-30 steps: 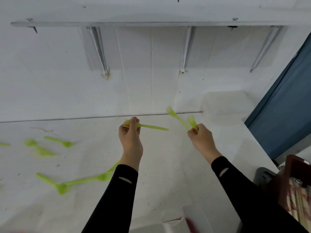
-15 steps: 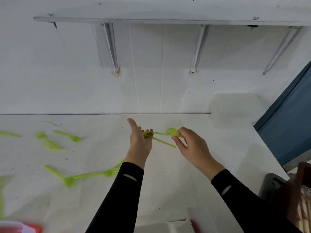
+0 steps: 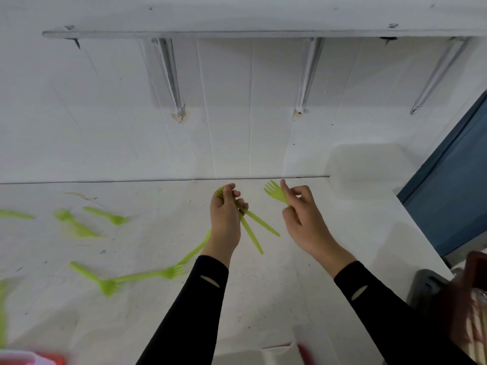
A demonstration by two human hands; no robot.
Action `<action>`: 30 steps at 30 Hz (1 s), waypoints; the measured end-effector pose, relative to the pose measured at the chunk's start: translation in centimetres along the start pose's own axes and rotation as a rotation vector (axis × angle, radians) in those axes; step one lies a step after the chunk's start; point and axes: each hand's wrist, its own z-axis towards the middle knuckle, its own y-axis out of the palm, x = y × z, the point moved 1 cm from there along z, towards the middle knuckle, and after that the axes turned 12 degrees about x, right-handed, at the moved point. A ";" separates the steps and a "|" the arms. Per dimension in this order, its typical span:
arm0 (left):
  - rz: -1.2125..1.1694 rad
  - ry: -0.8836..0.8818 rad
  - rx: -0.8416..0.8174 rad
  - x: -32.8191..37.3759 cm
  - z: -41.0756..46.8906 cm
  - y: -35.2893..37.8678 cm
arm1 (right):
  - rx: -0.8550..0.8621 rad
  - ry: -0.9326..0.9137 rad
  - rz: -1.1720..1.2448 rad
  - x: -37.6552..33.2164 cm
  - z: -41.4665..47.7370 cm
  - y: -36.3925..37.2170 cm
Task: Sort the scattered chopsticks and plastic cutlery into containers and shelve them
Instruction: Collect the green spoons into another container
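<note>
White counter under a wall shelf, and both hands are busy with green forks.
The left hand has its fingers curled tight round a bunch of forks, tines up by the thumb, handles fanning down and to the right. Just beside it, the right hand pinches a single fork near its neck, tines pointing up-left, clear of the counter. Further left, loose forks lie scattered and blurred.

I can't count the forks in the L hand b/c fingers hide the heads, the R hand covers the handle of its fork, loose forks at left are blurred & the red item btm-left is cut off.
</note>
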 end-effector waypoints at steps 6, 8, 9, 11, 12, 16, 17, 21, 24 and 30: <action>0.192 -0.182 -0.095 -0.7 -1.4 1.0 | -0.070 0.070 0.075 -0.5 -1.0 1.2; 0.245 -0.143 -0.146 -0.8 -1.6 0.8 | -0.098 0.111 0.110 -0.8 -1.5 1.7; 0.251 -0.128 -0.173 -0.9 -1.6 0.6 | -0.108 0.134 0.108 -0.8 -1.7 2.0; 0.257 -0.108 -0.208 -1.1 -1.5 0.2 | -0.120 0.159 0.049 -0.7 -2.0 2.4; 0.264 -0.103 -0.205 -1.1 -1.3 0.0 | -0.129 0.171 0.024 -0.6 -2.2 2.6; 0.232 -0.118 -0.201 -1.2 -1.0 -0.2 | -0.162 0.221 0.055 -0.7 -2.3 2.7; 0.231 -0.117 -0.207 -1.3 -1.1 -0.1 | -0.167 0.234 0.069 -0.7 -2.2 2.7; 0.293 -0.095 -0.226 -1.5 -1.6 0.5 | -0.189 0.343 0.128 -1.2 -2.4 2.6; 0.332 -0.114 -0.264 -1.8 -1.9 0.8 | -0.186 0.413 0.186 -1.6 -2.4 2.4; 0.528 0.042 -0.253 -2.5 -2.0 0.7 | -0.220 0.328 0.157 -1.5 -2.7 2.5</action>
